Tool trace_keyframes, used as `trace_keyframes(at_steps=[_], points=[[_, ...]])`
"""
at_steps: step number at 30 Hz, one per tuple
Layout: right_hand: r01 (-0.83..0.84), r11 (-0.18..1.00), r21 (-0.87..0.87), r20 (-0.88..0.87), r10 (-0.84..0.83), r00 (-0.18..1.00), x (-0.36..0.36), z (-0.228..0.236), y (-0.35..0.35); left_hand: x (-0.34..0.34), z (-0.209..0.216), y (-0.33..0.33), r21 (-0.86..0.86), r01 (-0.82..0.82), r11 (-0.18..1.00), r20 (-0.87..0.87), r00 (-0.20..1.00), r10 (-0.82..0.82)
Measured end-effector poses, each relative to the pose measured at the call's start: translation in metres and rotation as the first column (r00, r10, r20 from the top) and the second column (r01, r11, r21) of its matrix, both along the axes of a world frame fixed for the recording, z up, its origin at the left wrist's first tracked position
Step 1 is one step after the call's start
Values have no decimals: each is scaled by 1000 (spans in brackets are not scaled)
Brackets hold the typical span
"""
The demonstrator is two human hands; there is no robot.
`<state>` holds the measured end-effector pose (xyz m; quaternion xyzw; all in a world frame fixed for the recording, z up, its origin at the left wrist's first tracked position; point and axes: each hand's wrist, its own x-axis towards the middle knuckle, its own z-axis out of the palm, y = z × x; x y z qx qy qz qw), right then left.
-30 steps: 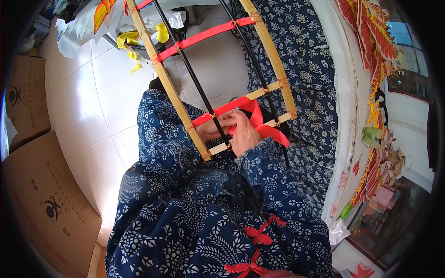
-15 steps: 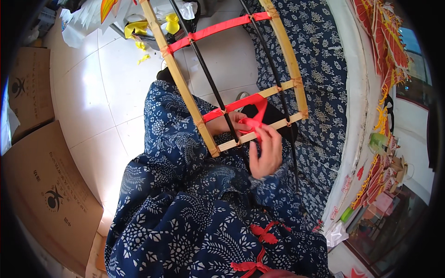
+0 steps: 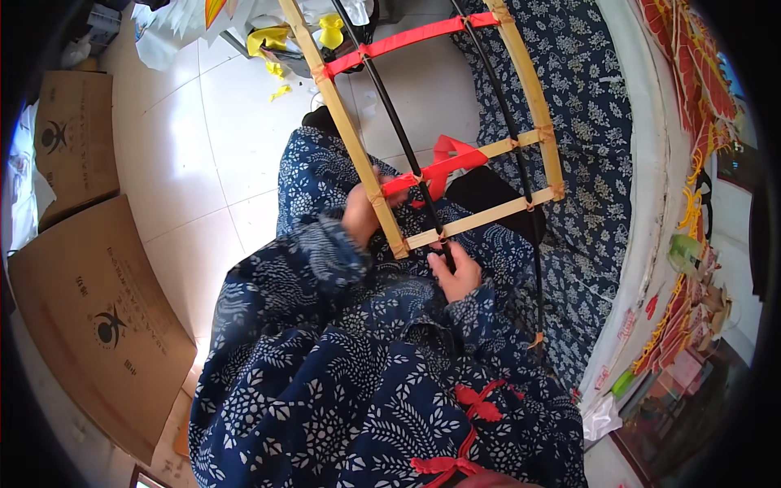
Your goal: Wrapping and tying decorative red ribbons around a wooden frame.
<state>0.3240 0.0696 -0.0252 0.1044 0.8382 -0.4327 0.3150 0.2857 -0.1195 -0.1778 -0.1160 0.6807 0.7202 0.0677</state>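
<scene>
A ladder-like wooden frame (image 3: 351,134) with bamboo side rails and crossbars is over my lap. Two black rods (image 3: 399,122) run along it, tied at the crossbars. Red strip (image 3: 403,37) covers an upper crossbar; another red ribbon (image 3: 451,164) wraps part of a lower crossbar, its loose end looped and hanging. My left hand (image 3: 360,215) is at the left rail near the ribbon's wrapped end, smeared by motion, its fingers partly hidden behind the frame. Just below the bottom crossbar (image 3: 488,220), my right hand (image 3: 460,275) is closed around the left black rod.
Cardboard boxes (image 3: 102,317) stand at the left on the tiled floor (image 3: 175,154). Yellow scraps (image 3: 267,41) and white sheets (image 3: 167,37) lie at the top. Patterned dark blue cloth (image 3: 582,154) spreads on the right, beside red and yellow decorations (image 3: 691,73).
My right hand has let go of the red ribbon and moved down to the black rod. My left hand has shifted from behind the crossbars to the left rail. The ribbon's end hangs loose.
</scene>
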Motion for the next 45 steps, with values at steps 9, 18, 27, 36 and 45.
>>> trace_keyframes(at_steps=[9, 18, 27, 36, 45], points=[[34, 998, -50, -65, -38, 997, 4, -21, 8, 49, 141, -40, -729, -150, 668, -277, 957, -87], [81, 975, -205, -85, -100, 991, 9, -30, 10, 20, 138, -9, -912, 25, 409, -138, 922, -363], [187, 938, -292, 85, -169, 982, 4, -29, 6, 20, 141, 8, -948, 21, 317, -104, 922, -373], [190, 925, -329, 105, -164, 981, 2, -33, 10, 62, 151, 13, -764, 150, 628, -232, 843, -485], [246, 932, -268, 217, -190, 957, 1, -23, 3, 32, 142, -12, -815, -34, 578, -273, 903, -333]])
